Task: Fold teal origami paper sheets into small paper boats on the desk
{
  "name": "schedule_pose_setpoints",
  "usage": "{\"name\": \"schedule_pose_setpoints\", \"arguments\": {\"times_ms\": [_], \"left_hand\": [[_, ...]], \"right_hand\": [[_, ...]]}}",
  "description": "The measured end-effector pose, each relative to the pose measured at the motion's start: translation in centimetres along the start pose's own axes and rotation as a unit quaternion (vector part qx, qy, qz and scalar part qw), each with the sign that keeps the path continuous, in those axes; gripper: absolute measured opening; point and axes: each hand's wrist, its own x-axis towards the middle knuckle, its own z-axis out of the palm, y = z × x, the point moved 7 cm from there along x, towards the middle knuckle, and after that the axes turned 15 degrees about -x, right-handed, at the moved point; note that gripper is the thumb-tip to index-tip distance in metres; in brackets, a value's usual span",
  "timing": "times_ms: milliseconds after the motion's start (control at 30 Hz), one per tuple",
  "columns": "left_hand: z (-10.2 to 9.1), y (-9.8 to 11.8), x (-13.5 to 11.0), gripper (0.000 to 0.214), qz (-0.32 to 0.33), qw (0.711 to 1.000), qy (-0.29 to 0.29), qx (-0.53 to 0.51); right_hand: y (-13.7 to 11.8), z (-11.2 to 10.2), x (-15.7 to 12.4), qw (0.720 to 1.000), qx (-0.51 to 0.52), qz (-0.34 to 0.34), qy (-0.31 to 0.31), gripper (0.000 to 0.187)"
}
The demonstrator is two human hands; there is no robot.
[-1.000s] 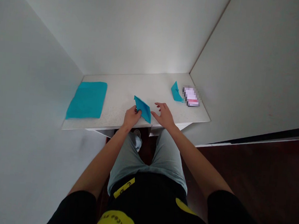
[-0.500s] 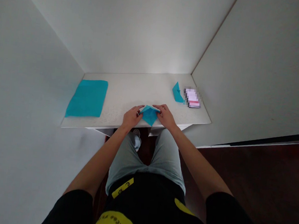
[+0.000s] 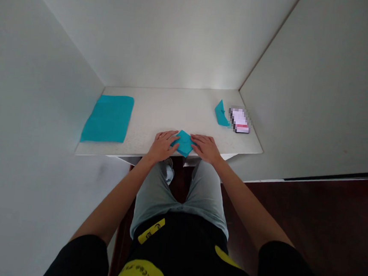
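A small piece of folded blue paper [image 3: 184, 144] lies near the front edge of the white table, its outline pointed at top and bottom. On its left side rests my left hand [image 3: 164, 145], with fingers stretched out and their tips touching the paper. My right hand [image 3: 206, 147] lies flat on the opposite side, fingers extended over the paper's right edge. Both hands partly cover the paper's side corners. To the right, a finished-looking blue paper boat [image 3: 221, 113] stands apart from my hands.
A stack or sheet of blue paper [image 3: 110, 118] lies on the table's left end. Beside the boat is a phone [image 3: 240, 120] with a blurred screen. The narrow white table [image 3: 167, 106] meets walls at the back, left and right.
The folded paper, earlier held at its corners and somewhat raised, now lies flatter. My fingers have gone from pinching its sides to spreading over them. The view has shifted slightly.
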Motion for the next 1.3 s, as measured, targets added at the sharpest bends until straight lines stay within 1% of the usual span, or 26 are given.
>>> {"name": "schedule_pose_setpoints", "arguments": {"times_ms": [33, 67, 133, 200, 267, 333, 400, 500, 567, 633, 700, 767, 833, 900, 1000, 1067, 1133, 1200, 1300], "left_hand": [[0.4, 0.4, 0.5, 0.047, -0.005, 1.000, 0.010, 0.001], [1.0, 0.8, 1.0, 0.050, -0.002, 1.000, 0.008, 0.003], [2.4, 1.4, 1.7, 0.055, 0.012, 1.000, -0.017, 0.014], [3.6, 1.6, 1.8, 0.059, 0.028, 0.998, -0.043, 0.029], [4.2, 1.4, 1.3, 0.061, 0.039, 0.997, -0.048, 0.038], [4.2, 1.1, 0.8, 0.064, 0.046, 0.997, -0.040, 0.035], [4.1, 0.5, 0.8, 0.068, 0.044, 0.998, -0.034, 0.026], [3.8, -0.4, 1.8, 0.076, 0.035, 0.999, -0.038, 0.017], [3.7, -0.8, 2.7, 0.087, 0.037, 0.998, -0.053, 0.019], [3.6, -1.0, 3.3, 0.098, 0.046, 0.996, -0.069, 0.020], [3.3, -0.8, 3.4, 0.103, 0.055, 0.996, -0.069, 0.016], [2.6, -0.5, 2.9, 0.100, 0.061, 0.997, -0.048, 0.004], [2.0, -0.2, 1.8, 0.086, 0.075, 0.997, -0.034, -0.012], [1.5, -0.1, 0.3, 0.071, 0.094, 0.994, -0.038, -0.029], [1.0, -0.5, -1.6, 0.063, 0.108, 0.991, -0.046, -0.057], [0.7, -0.9, -2.4, 0.056, 0.102, 0.991, -0.036, -0.078], [0.5, -1.3, -2.7, 0.046, 0.089, 0.990, -0.016, -0.104], [0.4, -1.7, -2.6, 0.040, 0.073, 0.988, -0.001, -0.132], [0.3, -2.1, -2.3, 0.044, 0.050, 0.984, 0.009, -0.174]], "right_hand": [[-0.3, -0.1, 0.2, 1.000, 0.002, 0.012, 0.007, 0.042], [-0.5, -0.1, 0.4, 1.000, 0.004, 0.021, 0.012, 0.042], [-1.2, -0.2, 0.5, 1.000, 0.010, 0.024, 0.014, 0.044], [-1.8, -0.2, 0.3, 1.000, 0.015, 0.006, 0.003, 0.047], [-2.3, 0.0, -0.1, 1.000, 0.016, -0.018, -0.010, 0.051], [-2.5, 0.1, -0.7, 0.999, 0.012, -0.033, -0.018, 0.054], [-2.5, 0.3, -1.1, 0.999, 0.007, -0.033, -0.021, 0.056], [-2.3, 0.4, -1.2, 1.000, 0.001, -0.021, -0.022, 0.059], [-2.2, 0.5, -1.1, 1.000, -0.004, -0.015, -0.023, 0.062], [-2.1, 0.5, -0.9, 1.000, -0.009, -0.010, -0.022, 0.066], [-2.1, 0.6, -0.9, 1.000, -0.009, -0.009, -0.022, 0.071], [-2.0, 0.5, -1.0, 1.000, -0.005, -0.011, -0.018, 0.078], [-1.9, 0.5, -1.1, 1.000, 0.001, -0.008, -0.010, 0.083], [-1.7, 0.3, -1.2, 1.000, 0.009, -0.001, -0.001, 0.081], [-1.6, 0.1, -1.5, 1.000, 0.022, -0.001, 0.005, 0.069], [-1.5, 0.0, -1.7, 0.999, 0.032, -0.006, 0.007, 0.058], [-1.5, -0.1, -1.8, 0.999, 0.044, -0.012, 0.008, 0.049], [-1.3, -0.2, -1.8, 0.998, 0.058, -0.013, 0.011, 0.042], [-0.9, -0.1, -1.7, 0.997, 0.079, -0.005, 0.010, 0.036]]}}
